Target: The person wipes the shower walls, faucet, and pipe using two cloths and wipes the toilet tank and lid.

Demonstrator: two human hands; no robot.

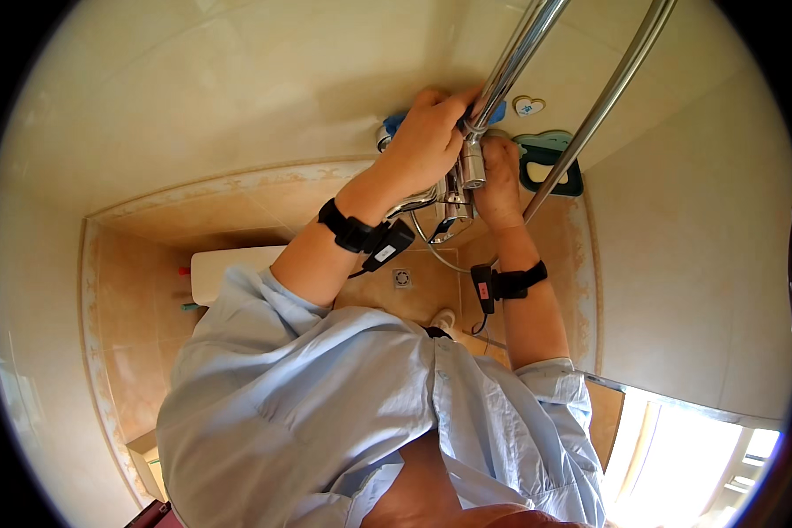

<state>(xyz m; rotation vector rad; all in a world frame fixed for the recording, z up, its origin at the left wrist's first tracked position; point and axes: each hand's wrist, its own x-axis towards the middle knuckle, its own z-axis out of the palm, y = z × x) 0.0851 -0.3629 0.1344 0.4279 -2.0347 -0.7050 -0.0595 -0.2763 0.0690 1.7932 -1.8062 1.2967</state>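
A chrome shower mixer tap [454, 210] is mounted on the tiled wall, with a chrome riser pipe [518, 63] running up from it. My left hand [429, 135] is at the left of the pipe's lower end, fingers curled behind it; blue material [395, 123] shows beside and behind this hand. At the right of the fitting, my right hand [499, 173] is bent with its fingertips by the tap body. Whether either hand grips anything is hidden by the hands and the pipe. A green soap dish [549, 152] is on the wall close to my right hand.
A metal shower hose [597, 119] hangs at the right and loops below the tap. A heart-shaped sticker [528, 105] is on the wall. Below are a floor drain [402, 278] and a white tank-like fixture [228, 267] at the left. A bright window [686, 455] is at lower right.
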